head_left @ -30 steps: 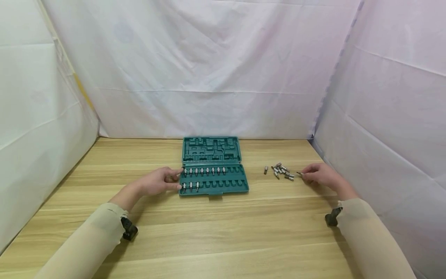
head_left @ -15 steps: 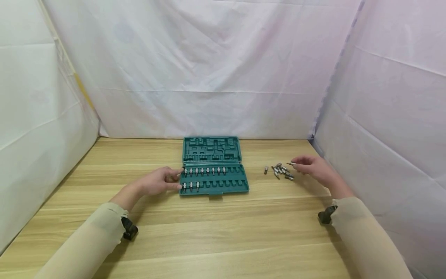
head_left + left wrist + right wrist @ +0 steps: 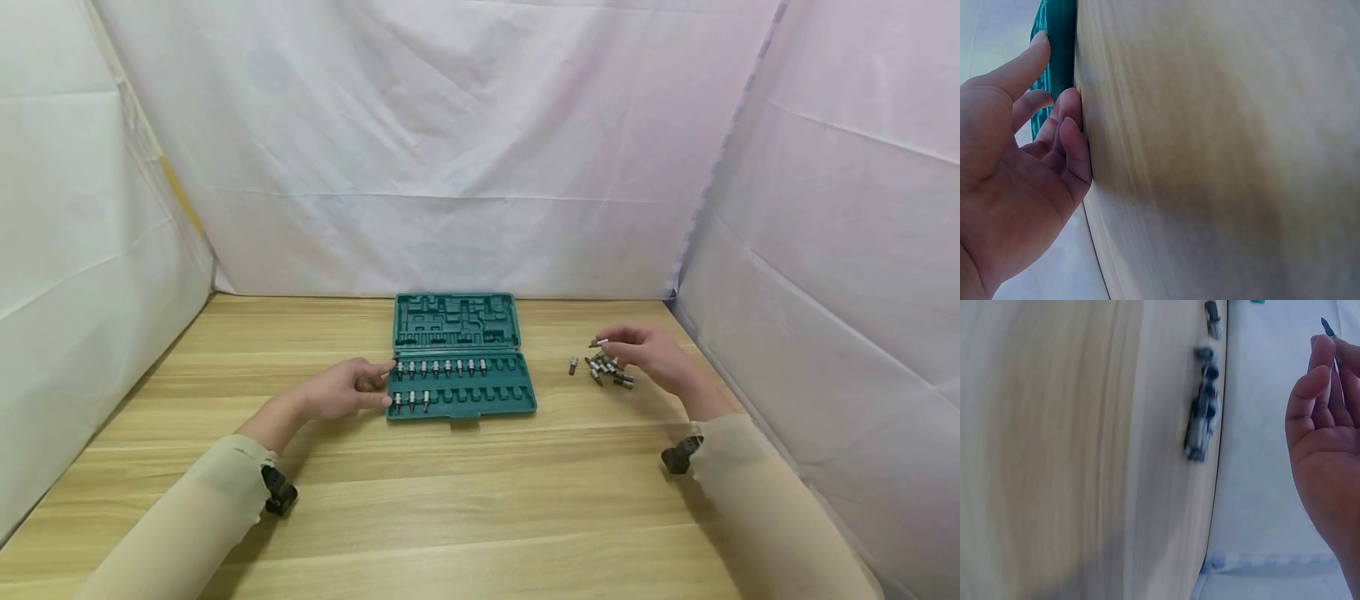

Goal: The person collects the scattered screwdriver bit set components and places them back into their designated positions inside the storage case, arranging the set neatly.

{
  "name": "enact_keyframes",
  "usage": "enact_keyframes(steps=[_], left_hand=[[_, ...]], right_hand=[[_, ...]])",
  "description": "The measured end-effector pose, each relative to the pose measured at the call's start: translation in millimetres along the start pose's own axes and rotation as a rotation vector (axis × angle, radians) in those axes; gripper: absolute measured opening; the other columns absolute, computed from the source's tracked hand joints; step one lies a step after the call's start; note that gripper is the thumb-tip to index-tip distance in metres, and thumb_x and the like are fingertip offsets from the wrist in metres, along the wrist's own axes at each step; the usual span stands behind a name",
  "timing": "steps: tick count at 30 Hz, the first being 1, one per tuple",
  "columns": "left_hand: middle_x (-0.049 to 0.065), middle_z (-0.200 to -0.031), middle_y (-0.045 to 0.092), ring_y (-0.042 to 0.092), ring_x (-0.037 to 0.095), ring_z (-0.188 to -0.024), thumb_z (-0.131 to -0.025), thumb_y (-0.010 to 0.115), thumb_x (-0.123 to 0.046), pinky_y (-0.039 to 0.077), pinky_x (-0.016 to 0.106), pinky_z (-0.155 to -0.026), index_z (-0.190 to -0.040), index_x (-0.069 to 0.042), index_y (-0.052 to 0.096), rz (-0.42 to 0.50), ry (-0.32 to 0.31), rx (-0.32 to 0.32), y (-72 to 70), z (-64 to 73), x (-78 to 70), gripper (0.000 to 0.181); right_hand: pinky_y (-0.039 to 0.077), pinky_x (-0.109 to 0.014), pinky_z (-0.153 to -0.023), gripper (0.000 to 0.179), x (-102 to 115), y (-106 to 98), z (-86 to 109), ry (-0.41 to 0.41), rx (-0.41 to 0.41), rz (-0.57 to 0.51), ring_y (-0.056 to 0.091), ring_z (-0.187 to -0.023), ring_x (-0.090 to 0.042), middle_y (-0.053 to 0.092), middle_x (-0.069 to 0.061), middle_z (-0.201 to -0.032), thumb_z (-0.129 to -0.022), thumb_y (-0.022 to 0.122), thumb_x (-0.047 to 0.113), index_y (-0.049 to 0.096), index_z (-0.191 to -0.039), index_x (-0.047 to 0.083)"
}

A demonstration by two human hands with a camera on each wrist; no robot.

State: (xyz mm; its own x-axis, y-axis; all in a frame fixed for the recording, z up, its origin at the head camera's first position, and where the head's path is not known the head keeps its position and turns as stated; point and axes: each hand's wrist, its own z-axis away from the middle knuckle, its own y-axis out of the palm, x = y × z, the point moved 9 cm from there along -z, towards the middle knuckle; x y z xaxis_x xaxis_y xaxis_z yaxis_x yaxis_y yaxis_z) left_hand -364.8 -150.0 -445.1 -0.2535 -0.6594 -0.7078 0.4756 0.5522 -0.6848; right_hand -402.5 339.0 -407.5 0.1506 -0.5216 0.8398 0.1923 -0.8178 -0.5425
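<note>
A green plastic bit case (image 3: 525, 406) lies unfolded on the wooden table. Silver bit sockets (image 3: 447, 367) with dark tips fill much of its back row, and a few stand at the left of its front row. My left hand (image 3: 337, 390) rests at the case's left edge, thumb (image 3: 1032, 59) and index finger spread along it, the other fingers loosely bent. My right hand (image 3: 651, 357) pinches one bit socket (image 3: 597, 342) between thumb and fingertips above a loose pile of bit sockets (image 3: 603, 365). In the right wrist view the held bit's dark tip (image 3: 1327, 326) points upward.
One bit socket (image 3: 573, 366) lies apart, left of the pile. Vacant slots (image 3: 495, 394) show at the right of both case rows. White cloth (image 3: 450, 150) hangs behind the table and along both sides. A small black camera sits on each wrist.
My right hand has lifted the bit socket from the right of the pile and carried it leftward above the pile. The left hand and the case have stayed in place.
</note>
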Motion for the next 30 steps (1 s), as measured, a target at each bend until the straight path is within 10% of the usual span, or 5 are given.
enact_keyframes(steps=[19,30], left_hand=[[0.03,-0.153,0.058,0.061,0.036,-0.133,-0.106,0.076,-0.032,0.051,0.052,-0.108,-0.169,-0.005,0.039,-0.017,0.034,-0.011,0.5,-0.3,-0.5,0.079],[0.024,-0.141,0.065,0.063,0.037,-0.132,-0.106,0.076,-0.032,0.051,0.058,-0.113,-0.169,-0.005,0.039,-0.012,0.037,-0.017,-0.1,-0.6,-0.9,0.078]], right_hand=[[0.056,-0.033,-0.076,0.033,34,46,-15.1,-0.065,0.067,-0.207,0.059,-0.082,-0.014,0.068,0.003,-0.098,-0.111,0.069,0.021,0.067,-0.14,0.006],[0.059,-0.035,-0.078,0.035,50,61,-24.8,-0.09,0.086,-0.186,0.071,-0.093,-0.024,0.079,-0.008,-0.131,-0.111,0.068,0.028,0.064,-0.143,0.013]])
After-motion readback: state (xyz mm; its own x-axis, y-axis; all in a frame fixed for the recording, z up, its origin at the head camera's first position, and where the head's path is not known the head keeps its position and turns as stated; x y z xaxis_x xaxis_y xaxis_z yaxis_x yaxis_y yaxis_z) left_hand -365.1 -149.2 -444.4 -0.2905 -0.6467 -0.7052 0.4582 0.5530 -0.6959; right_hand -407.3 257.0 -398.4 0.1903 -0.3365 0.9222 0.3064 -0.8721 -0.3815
